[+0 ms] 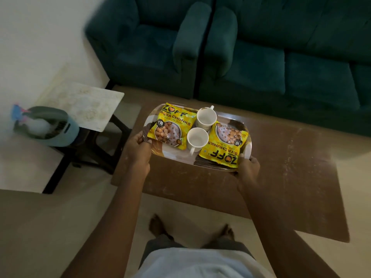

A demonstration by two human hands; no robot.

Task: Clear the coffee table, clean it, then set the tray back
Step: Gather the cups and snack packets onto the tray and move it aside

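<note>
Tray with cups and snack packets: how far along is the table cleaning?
Early, it seems. Done: nothing shows on the coffee table apart from the tray. In hand: the left-hand grip and right-hand grip hold the tray's ends, two cups and two packets aboard. Left: the tabletop shows pale smears, so wiping looks undone; then the tray goes back.

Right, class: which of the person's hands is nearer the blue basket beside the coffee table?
Left. The left hand holds the tray by the end on the basket side. The right hand holds the opposite end, so the whole tray lies between it and the basket.
</note>
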